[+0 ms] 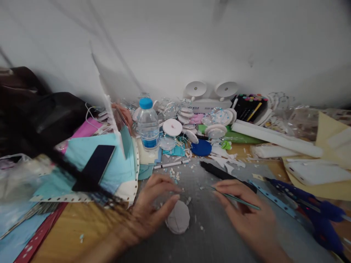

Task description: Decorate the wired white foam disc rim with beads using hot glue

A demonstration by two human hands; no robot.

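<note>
My left hand (150, 204) hovers beside a white round disc (178, 218), thumb and fingers apart with nothing visible between them. The thumb covers part of the disc's upper left edge; I cannot tell if it touches. A thin teal tool that looks like tweezers (241, 201) is pinched in my right hand (244, 208). Its tip points left, close to a tiny pale piece (202, 188); whether the tip grips that piece is unclear. Small pale beads (174, 175) lie in a loose pile beyond my left hand, on the grey mat (214, 230).
Behind the mat stand a water bottle (148, 126) and stacked white discs (186, 115). A black pen-like tool (219, 172) lies ahead of my right hand. A blue glue gun (307, 204) rests at the right. To the left, a phone (100, 160) lies on blue sheets.
</note>
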